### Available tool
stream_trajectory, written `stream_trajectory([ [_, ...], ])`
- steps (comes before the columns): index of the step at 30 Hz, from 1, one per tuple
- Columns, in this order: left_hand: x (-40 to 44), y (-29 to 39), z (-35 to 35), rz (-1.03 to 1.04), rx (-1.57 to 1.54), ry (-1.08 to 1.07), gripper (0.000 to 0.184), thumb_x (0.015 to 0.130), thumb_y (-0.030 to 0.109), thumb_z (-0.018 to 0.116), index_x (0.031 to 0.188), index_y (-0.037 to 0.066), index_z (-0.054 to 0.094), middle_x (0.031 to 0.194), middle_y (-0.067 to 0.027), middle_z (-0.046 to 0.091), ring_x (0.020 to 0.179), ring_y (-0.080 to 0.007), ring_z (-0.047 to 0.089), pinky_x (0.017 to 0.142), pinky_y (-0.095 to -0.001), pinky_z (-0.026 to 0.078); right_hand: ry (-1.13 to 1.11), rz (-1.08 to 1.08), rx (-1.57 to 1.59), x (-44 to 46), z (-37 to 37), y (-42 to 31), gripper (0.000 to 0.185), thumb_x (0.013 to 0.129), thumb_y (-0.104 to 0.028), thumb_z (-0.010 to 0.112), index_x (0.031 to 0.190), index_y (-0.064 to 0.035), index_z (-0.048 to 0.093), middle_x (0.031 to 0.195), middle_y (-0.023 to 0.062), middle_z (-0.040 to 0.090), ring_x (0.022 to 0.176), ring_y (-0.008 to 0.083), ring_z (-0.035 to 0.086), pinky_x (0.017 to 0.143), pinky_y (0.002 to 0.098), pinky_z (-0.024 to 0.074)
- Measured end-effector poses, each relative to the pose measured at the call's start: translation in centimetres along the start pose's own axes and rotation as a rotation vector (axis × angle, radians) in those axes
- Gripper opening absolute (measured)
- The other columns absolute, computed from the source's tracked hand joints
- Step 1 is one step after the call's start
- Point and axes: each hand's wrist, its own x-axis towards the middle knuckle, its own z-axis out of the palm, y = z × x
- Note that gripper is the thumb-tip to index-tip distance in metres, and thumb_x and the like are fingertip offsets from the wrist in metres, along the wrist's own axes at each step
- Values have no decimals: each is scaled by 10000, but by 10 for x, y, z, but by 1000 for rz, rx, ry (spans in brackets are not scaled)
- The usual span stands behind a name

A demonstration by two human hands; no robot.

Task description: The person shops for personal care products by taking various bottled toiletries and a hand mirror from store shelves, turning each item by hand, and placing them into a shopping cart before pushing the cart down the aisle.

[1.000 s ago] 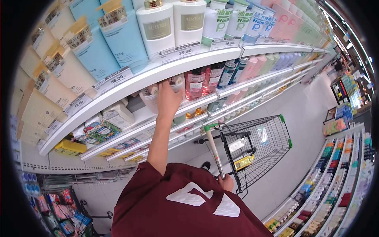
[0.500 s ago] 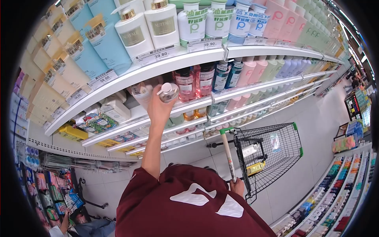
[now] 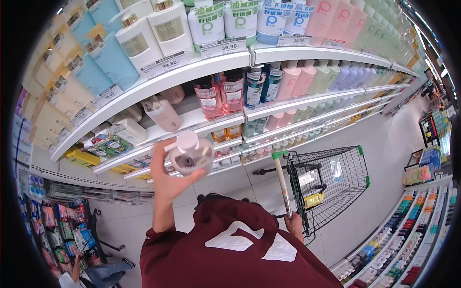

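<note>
1. Pump bottle (image 3: 194, 161) had come off the shelf (image 3: 225, 122) since the earlier frame, back toward the wearer; left hand (image 3: 168, 165) had travelled with it.
2. Left hand: curled, spread only as wide as the bottle, fingers round its left side, thumb along the near side. Blur hid the exact contact.
3. Bottle's place: out in the air between the shelf front and the wearer's maroon shirt (image 3: 197, 259), apart from both.
4. Long axis: pump top up toward the camera, body beneath, hence foreshortened. Judged roughly upright; exact tilt could not be told. Nozzle stuck out leftward, near the fingers.
5. Right hand (image 3: 294, 223): wrapped round the near end of the cart handle (image 3: 282, 185), well apart from the bottle, to its right and closer to the wearer.
6. Main relation: left hand was the nearer one, already on the bottle; cart (image 3: 364, 165) lay off to the right, its handle between bottle and basket.
7. On the shelf behind: pink bottle (image 3: 162, 114) left of a gap, red bottles (image 3: 207, 98) right of it. Yellow pack (image 3: 314, 199) and white pack (image 3: 307, 177) sat at the cart's handle end.
</note>
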Motion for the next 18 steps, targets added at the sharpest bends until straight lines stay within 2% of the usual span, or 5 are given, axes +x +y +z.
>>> stream_trajectory([
  [2,-27,-11,25,-116,-673,52,949,577,198,956,1348,17,432,1263,-153,550,1168,-256,586,1008,-401,487,-29,-29,26,-1,-5,1,244,829,-216,672,817,19,608,685,207,637,685,409,641,626,469,489],
  [10,-49,33,145,-660,-1268,-149,621,797,75,778,1332,8,472,1165,-86,624,1026,-165,643,875,-316,542,-371,71,58,-20,-53,-31,357,801,-295,699,967,7,603,892,271,670,922,467,637,785,516,495],
  [13,-51,53,165,-770,-1337,-241,565,819,20,736,1322,18,476,1169,-95,632,1026,-182,654,877,-332,554,-572,6,-342,-18,-76,-50,464,800,-332,719,1098,8,614,1017,247,680,995,417,647,852,476,521],
  [15,-53,64,174,-769,-1293,-369,581,819,26,739,1333,17,468,1173,-96,632,1028,-185,655,876,-336,555,-90,-224,-54,-13,-77,-49,565,820,-357,714,1240,1,594,1154,246,655,1069,364,645,914,451,515],
  [18,-63,80,188,-764,-1299,-514,587,822,29,736,1342,8,463,1163,-96,633,1031,-179,651,877,-337,555,-91,-167,896,-15,-110,-119,774,852,-433,706,1441,-18,425,1400,201,512,1256,297,542,1026,432,452],
])
